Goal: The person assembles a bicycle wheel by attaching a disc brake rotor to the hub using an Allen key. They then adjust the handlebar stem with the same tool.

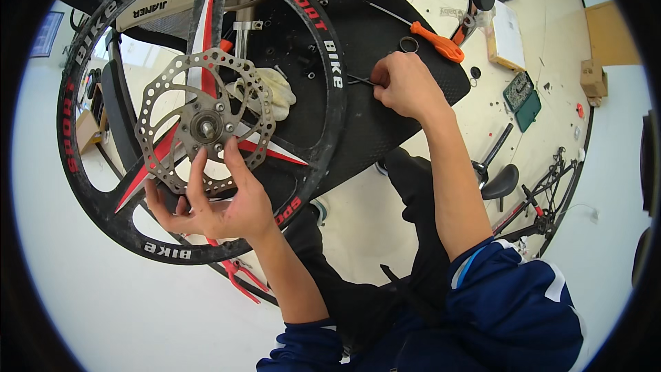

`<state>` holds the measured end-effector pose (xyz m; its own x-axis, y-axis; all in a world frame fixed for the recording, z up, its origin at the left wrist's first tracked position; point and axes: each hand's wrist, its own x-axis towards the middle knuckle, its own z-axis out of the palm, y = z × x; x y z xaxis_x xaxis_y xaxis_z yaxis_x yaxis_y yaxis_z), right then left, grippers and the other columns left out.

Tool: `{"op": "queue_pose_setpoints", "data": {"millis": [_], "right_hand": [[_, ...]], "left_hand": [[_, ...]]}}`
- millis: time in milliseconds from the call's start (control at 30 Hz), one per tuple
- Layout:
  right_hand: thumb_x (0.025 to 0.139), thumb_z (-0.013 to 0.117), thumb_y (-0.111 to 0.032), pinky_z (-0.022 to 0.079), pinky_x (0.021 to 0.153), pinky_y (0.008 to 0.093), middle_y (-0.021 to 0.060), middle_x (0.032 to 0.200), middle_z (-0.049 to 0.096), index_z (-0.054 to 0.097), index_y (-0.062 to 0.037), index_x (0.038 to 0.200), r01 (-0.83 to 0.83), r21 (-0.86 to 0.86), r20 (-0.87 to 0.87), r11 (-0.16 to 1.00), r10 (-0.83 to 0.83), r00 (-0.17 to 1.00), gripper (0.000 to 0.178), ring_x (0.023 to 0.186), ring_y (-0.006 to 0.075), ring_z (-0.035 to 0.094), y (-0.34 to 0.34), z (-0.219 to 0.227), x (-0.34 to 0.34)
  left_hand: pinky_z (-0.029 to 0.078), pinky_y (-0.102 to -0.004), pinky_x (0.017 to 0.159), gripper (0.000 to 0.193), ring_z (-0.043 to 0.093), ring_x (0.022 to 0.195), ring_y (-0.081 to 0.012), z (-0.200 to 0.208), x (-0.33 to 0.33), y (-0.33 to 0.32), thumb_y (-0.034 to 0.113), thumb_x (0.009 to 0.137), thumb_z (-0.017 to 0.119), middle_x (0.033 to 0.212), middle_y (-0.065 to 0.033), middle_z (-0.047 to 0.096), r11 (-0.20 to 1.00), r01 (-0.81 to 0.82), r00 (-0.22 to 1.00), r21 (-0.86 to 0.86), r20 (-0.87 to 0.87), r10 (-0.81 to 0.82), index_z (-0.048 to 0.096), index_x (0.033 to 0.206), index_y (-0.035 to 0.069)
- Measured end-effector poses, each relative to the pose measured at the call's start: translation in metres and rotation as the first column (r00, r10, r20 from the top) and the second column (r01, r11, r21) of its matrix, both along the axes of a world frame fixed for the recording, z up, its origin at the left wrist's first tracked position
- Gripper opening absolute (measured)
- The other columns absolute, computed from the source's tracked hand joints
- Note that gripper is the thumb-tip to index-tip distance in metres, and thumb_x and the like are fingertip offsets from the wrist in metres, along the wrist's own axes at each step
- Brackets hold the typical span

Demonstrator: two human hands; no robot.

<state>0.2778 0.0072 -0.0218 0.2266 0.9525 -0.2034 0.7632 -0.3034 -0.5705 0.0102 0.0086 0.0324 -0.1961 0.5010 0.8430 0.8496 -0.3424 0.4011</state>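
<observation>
A black bicycle wheel (330, 120) with red and white spokes fills the upper left, its flat side facing up at me. On its hub sits a silver, perforated brake disc (153, 117), with several bolts around the axle (208, 129). My left hand (220, 210) is spread below the hub, fingertips at the disc's centre beside the lower bolts. To the right of the rim, my right hand (407, 86) pinches a thin dark rod (359, 80) that looks like a hex key. Its grip end is hidden in the fingers.
A black padded surface (385, 117) lies beneath the wheel, holding an orange-handled screwdriver (437, 41), a metal ring (408, 44), a pale cloth (279, 96) and small loose parts. On the floor to the right are a green case (523, 103), a bicycle saddle (501, 182) and a dark bike frame (540, 213).
</observation>
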Motion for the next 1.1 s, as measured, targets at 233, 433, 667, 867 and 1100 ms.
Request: {"op": "queue_pose_setpoints", "data": {"millis": [233, 433, 667, 867, 1100], "right_hand": [[0.068, 0.072, -0.011, 0.054, 0.07, 0.0335, 0.016, 0.075, 0.069, 0.071, 0.0055, 0.084, -0.013, 0.056, -0.02, 0.998, 0.014, 1.0, 0.023, 0.07, 0.0264, 0.069, -0.004, 0.012, 0.003], [0.077, 0.068, -0.005, 0.056, 0.077, 0.035, 0.0193, 0.085, 0.072, 0.071, 0.005, 0.093, 0.141, 0.129, -0.18, 0.982, -0.117, 0.977, 0.02, 0.078, 0.0281, 0.072, -0.008, 0.012, 0.007], [0.08, 0.07, -0.005, 0.055, 0.08, 0.0324, 0.0143, 0.093, 0.072, 0.072, 0.0039, 0.105, 0.107, 0.045, -0.086, 0.993, -0.103, 0.991, 0.026, 0.082, 0.0221, 0.07, -0.015, 0.009, 0.03], [0.085, 0.065, -0.004, 0.056, 0.081, 0.0315, 0.0128, 0.093, 0.074, 0.074, 0.0019, 0.104, 0.182, 0.203, -0.044, 0.962, -0.177, 0.983, 0.021, 0.083, 0.0209, 0.071, -0.015, 0.009, 0.041], [0.086, 0.072, -0.007, 0.056, 0.08, 0.0257, 0.0092, 0.09, 0.075, 0.074, 0.0023, 0.101, 0.42, 0.399, -0.384, 0.815, -0.267, 0.884, 0.018, 0.084, 0.0144, 0.072, -0.006, 0.023, 0.033]], "left_hand": [[0.039, -0.0386, 0.081, 0.02, 0.047, 0.129, -0.0298, -0.001, -0.013, -0.001, 0.019, 0.064, 0.093, 0.14, -0.0175, 0.047, 0.996, -0.064, 0.986, -0.065, -0.157, 0.053, 0.079, 0.079, 0.019], [0.046, -0.036, 0.081, 0.029, 0.044, 0.131, -0.0347, 0.005, -0.015, -0.003, 0.014, 0.068, 0.089, 0.141, -0.0241, 0.042, 0.992, 0.045, 0.986, -0.118, -0.154, -0.063, 0.079, 0.096, 0.017], [0.04, -0.039, 0.079, 0.026, 0.049, 0.127, -0.0296, -0.003, -0.017, -0.001, 0.02, 0.063, 0.095, 0.135, -0.0157, 0.049, 0.997, -0.053, 0.991, -0.052, -0.125, 0.046, 0.078, 0.083, 0.019], [0.044, -0.0353, 0.08, 0.019, 0.049, 0.128, -0.0262, 0.001, -0.014, -0.003, 0.017, 0.074, 0.088, 0.143, -0.0175, 0.044, 0.996, -0.035, 0.969, -0.08, -0.248, 0.014, 0.08, 0.091, 0.017], [0.047, -0.0342, 0.084, 0.017, 0.05, 0.126, -0.0262, 0.003, -0.004, 0.001, 0.015, 0.076, 0.087, 0.141, -0.0164, 0.044, 0.998, 0.058, 0.998, -0.034, -0.027, -0.059, 0.077, 0.09, 0.012]]}}
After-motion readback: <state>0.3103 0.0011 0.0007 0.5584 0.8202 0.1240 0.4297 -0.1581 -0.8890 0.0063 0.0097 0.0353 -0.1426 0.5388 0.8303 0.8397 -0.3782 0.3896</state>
